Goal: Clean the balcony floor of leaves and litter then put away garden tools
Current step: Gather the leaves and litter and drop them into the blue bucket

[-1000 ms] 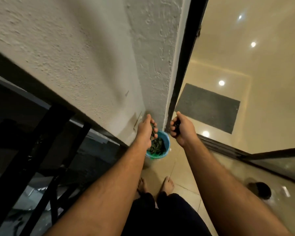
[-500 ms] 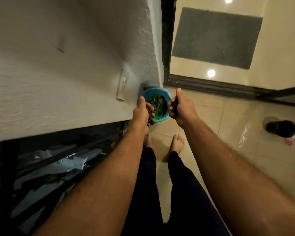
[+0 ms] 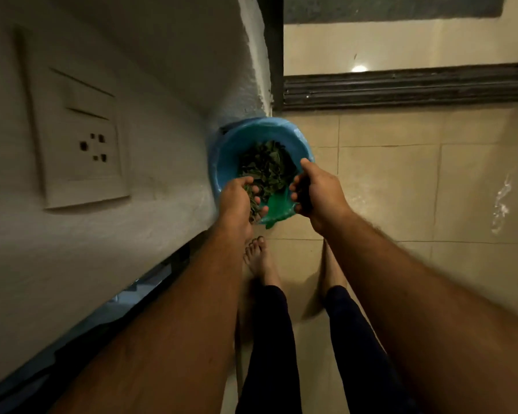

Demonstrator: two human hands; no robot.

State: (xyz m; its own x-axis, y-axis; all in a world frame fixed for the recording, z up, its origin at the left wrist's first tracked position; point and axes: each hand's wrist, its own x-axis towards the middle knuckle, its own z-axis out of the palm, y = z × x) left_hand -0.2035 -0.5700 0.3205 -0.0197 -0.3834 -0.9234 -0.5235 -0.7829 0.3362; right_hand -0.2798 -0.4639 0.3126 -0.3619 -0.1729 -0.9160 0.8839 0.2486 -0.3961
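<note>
A pale wall (image 3: pixel 108 240) with a socket plate (image 3: pixel 78 138) fills the left side; a tiled floor (image 3: pixel 401 180) runs right, up to a dark door track (image 3: pixel 401 88). A blue bin (image 3: pixel 237 138) stands on the floor in the corner, against the wall, with green leaves (image 3: pixel 266 165) inside. Bare feet stand just below it. Both hands hover over its near rim: the left hand (image 3: pixel 237 201) is curled around a clump of leaves, the right hand (image 3: pixel 317 189) is closed on something dark that cannot be made out. A white scrap (image 3: pixel 501 201) lies on the tiles far right.
</note>
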